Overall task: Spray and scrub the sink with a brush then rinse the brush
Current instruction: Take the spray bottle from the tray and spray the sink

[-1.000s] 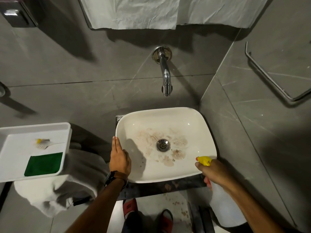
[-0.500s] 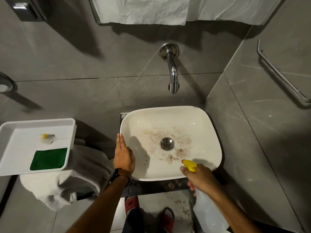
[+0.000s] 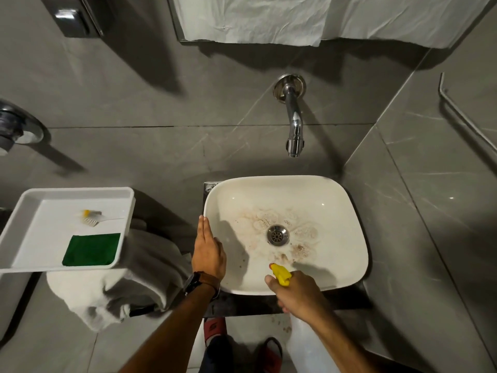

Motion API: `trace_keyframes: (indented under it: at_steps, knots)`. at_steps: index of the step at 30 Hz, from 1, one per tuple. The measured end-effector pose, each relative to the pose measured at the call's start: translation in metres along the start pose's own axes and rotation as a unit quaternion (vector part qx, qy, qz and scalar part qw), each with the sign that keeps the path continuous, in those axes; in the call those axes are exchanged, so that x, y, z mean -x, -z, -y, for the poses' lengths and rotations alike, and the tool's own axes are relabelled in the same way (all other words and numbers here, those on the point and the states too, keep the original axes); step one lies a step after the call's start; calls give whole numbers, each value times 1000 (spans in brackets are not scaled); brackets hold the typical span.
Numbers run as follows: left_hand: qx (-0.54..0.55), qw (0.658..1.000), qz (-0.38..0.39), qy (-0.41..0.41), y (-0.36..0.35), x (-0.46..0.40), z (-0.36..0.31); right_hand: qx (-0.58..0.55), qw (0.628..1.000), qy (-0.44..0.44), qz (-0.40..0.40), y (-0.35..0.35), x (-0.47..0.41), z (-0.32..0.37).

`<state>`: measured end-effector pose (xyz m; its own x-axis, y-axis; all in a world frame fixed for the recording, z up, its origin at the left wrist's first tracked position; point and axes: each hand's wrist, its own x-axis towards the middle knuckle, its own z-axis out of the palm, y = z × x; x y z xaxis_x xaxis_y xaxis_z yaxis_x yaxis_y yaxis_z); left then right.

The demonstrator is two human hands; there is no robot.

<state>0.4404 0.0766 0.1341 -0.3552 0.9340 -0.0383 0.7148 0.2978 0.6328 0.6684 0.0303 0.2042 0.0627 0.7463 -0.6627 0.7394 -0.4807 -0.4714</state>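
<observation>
Yellow-nozzled spray bottle [image 3: 280,275] has been carried leftward over the sink [image 3: 347,267] near rim, gripped by the right hand [image 3: 298,294] and aimed at the stains; spraying seems imminent. Left hand [image 3: 208,251] lies flat, open, on the sink's left rim. Brush [image 3: 90,217] waits in the tray [image 3: 21,219], left of the sink.

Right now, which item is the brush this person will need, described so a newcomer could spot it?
Look left of the white sink to the white tray. The brush lies in its far half, pale bristles with a yellow tip and a thin handle; its only neighbour is a flat green scouring pad.
</observation>
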Motion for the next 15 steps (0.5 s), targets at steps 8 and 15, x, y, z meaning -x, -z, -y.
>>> trace_keyframes:
  at_steps: [8, 15]
  knots:
    - [3, 1000, 3, 2, -2, -2, 3, -18, 998, -30, -50, 20, 2, 12]
    - [2, 1000, 0, -4, -3, -2, 5, -141, 986, -15, -84, 74, 1, 19]
